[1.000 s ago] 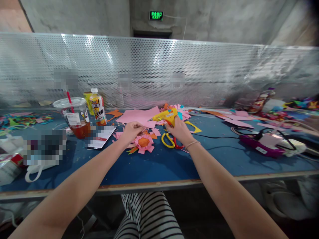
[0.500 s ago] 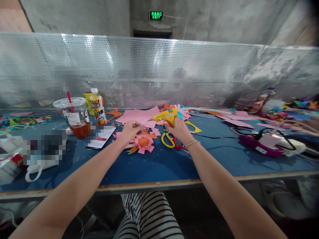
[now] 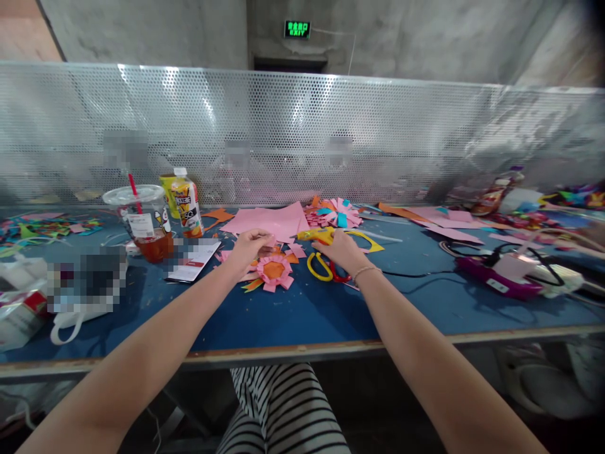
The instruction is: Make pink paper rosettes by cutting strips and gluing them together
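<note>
Blue table (image 3: 302,315); glue gun (image 3: 316,235) lies lengthwise, nozzle pointing left.

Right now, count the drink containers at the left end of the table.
2. A lidded plastic cup with a red straw stands near the left; a yellow bottle with a white cap stands just right of it. Clutter may hide others.

This is a shared craft workshop in a bare industrial building. A long blue-topped desk (image 3: 293,315) is strewn with cut coloured paper (image 3: 269,222), scissors (image 3: 324,270) and a yellow glue gun (image 3: 317,235). A perforated metal screen (image 3: 302,132) divides it from the far side; behind stand raw concrete walls (image 3: 401,38) and a green exit sign (image 3: 297,29).
</note>
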`<move>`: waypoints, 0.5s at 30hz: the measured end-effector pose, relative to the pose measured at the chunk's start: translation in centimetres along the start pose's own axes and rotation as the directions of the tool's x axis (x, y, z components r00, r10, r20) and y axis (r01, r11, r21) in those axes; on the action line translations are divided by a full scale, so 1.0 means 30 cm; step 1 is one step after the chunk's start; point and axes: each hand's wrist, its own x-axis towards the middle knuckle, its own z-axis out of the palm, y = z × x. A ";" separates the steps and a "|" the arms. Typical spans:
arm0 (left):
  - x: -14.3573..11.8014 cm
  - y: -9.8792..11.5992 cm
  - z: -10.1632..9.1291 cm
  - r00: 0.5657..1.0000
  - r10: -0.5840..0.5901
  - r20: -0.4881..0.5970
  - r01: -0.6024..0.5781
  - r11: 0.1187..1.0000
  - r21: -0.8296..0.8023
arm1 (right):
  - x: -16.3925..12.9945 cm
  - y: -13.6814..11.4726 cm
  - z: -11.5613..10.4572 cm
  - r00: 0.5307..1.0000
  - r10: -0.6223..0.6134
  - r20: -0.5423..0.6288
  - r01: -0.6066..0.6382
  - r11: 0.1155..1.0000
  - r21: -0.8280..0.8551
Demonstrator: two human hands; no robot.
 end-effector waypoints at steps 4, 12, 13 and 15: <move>0.006 0.001 -0.002 0.999 0.051 -0.017 -0.052 0.998 -0.031 | -0.015 0.012 0.008 1.000 -0.001 0.007 0.001 0.993 -0.116; -0.002 -0.005 0.019 0.999 0.020 0.025 -0.016 0.986 -0.164 | -0.066 -0.117 0.017 0.698 -0.664 -0.268 0.683 0.730 -0.030; -0.005 -0.005 0.023 0.999 0.009 0.030 -0.003 0.982 -0.189 | -0.077 -0.142 0.020 0.633 -0.718 -0.290 0.749 0.663 -0.009; -0.012 -0.002 0.032 0.999 -0.031 0.028 0.036 0.971 -0.234 | -0.096 -0.179 0.029 0.549 -0.771 -0.322 0.811 0.584 -0.016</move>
